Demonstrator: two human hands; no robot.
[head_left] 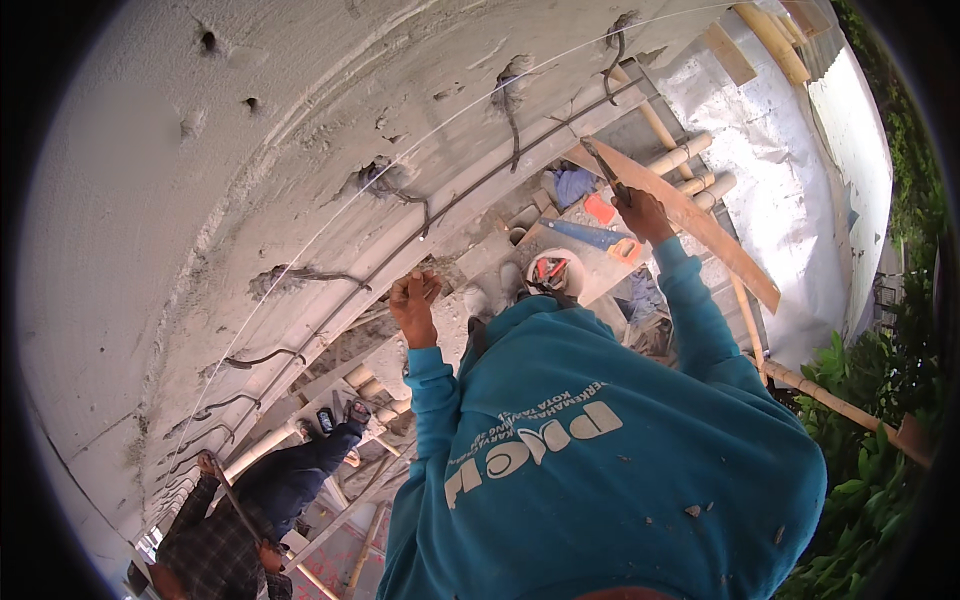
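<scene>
My right hand (645,216) is closed around the lower end of a long, dark metal hand tool (603,166), seemingly pincers, raised past a wooden plank (715,238). At the left, my left hand (414,300) is lifted with its fingers curled together; anything between them is too small to make out. It is near a long horizontal steel bar (455,212) running along the concrete wall (300,130). Several bent rebar ends (513,125) stick out of broken pockets in that wall. Below my hands, a white bucket (573,284) holds red-handled tools, beside a handsaw (585,234) with a blue blade and orange handle.
A thin white string (440,124) stretches along the wall. Bamboo poles (683,155) and a silvery sheet (770,200) line the right side, with leafy plants (850,480) beyond. At lower left, a co-worker in a plaid shirt (215,548) grips a long bar (236,505).
</scene>
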